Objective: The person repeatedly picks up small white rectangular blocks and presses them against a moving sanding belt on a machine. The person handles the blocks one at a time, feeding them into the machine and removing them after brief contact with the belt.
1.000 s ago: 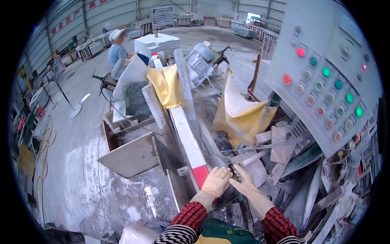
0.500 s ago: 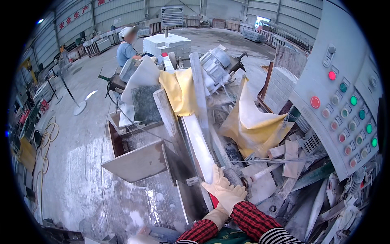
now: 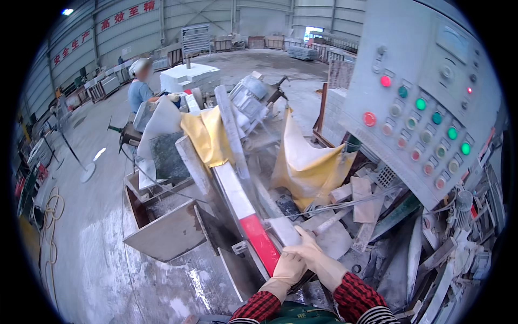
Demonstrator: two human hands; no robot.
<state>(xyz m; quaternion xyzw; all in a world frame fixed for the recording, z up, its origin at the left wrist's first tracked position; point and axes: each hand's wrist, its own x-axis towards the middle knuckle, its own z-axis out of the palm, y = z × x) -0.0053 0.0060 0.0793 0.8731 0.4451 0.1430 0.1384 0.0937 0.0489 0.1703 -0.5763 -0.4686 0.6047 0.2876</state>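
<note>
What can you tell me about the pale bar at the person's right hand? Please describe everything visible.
The pale bar is whitish, straight-sided and flat, perhaps stone. It slants toward the person, just right of the red and white strip. The gloved right hand touches its near end, partly hiding it; what supports it underneath cannot be told.

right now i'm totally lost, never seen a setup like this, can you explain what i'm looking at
There's no robot: a camera worn on a person's head looks down at their own left hand and right hand, both gloved. The right touches the near end of a pale block; how firmly can't be told. The left is beside a white-and-red strip, which runs under a yellow sheet. To the right is a control panel with lit buttons.
</note>
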